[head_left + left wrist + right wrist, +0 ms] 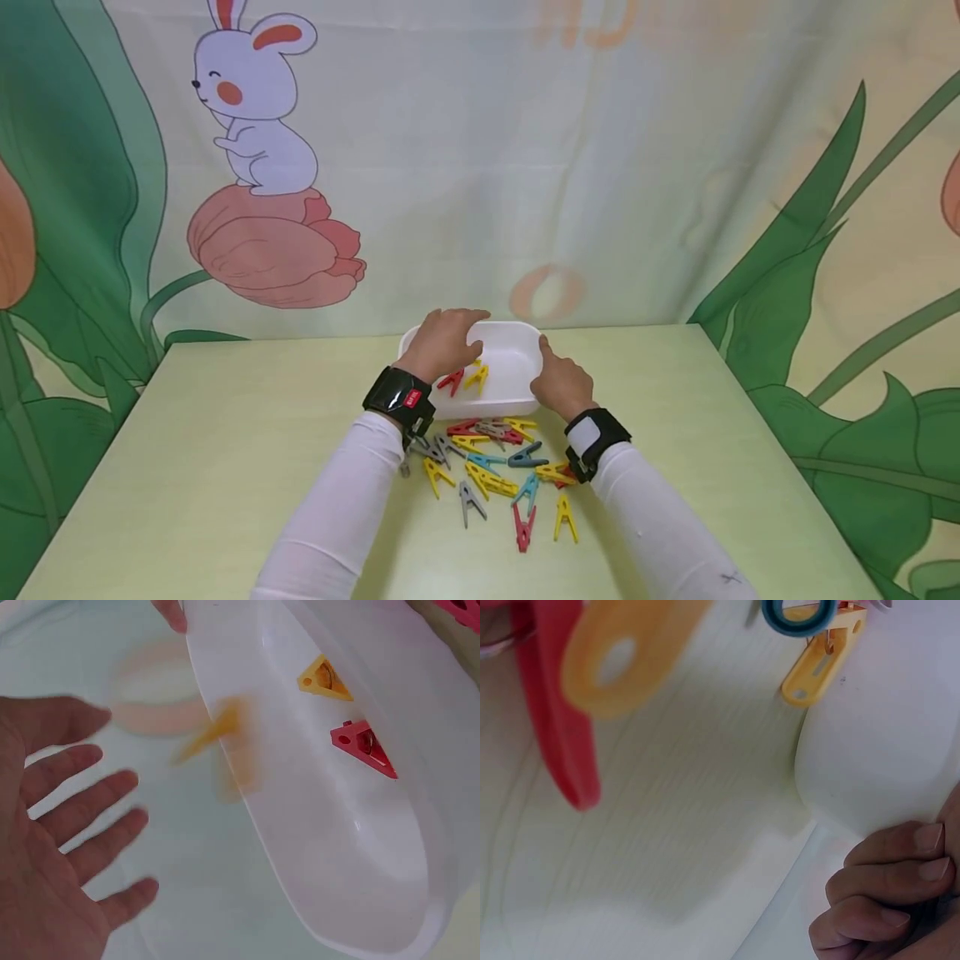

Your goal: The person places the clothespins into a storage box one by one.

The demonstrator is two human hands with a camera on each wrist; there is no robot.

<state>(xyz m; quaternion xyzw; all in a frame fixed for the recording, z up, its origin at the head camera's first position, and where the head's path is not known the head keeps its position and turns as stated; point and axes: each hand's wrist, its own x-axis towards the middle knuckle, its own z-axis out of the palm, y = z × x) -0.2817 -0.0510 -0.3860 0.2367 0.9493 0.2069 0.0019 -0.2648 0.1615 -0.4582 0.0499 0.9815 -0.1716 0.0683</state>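
Observation:
A white plastic tub (510,392) stands near the table's back edge. My right hand (562,382) grips its right end, some fingers (885,874) curled against the outer wall. Over the tub's left part, my left hand (444,343) is held with fingers spread and nothing in them. A blurred yellow clothespin (229,720) shows in the air off those fingertips, overlapping the rim in the left wrist view. Inside the tub lie a red clothespin (364,748) and a yellow one (325,679). Several clothespins (491,483) in yellow, red, blue and grey lie scattered before the tub.
The pale wood-grain table (247,467) ends at a printed cloth backdrop (450,167) with a rabbit and flowers. A red clothespin (524,529) and a yellow clothespin (566,518) lie nearest my body, between my forearms.

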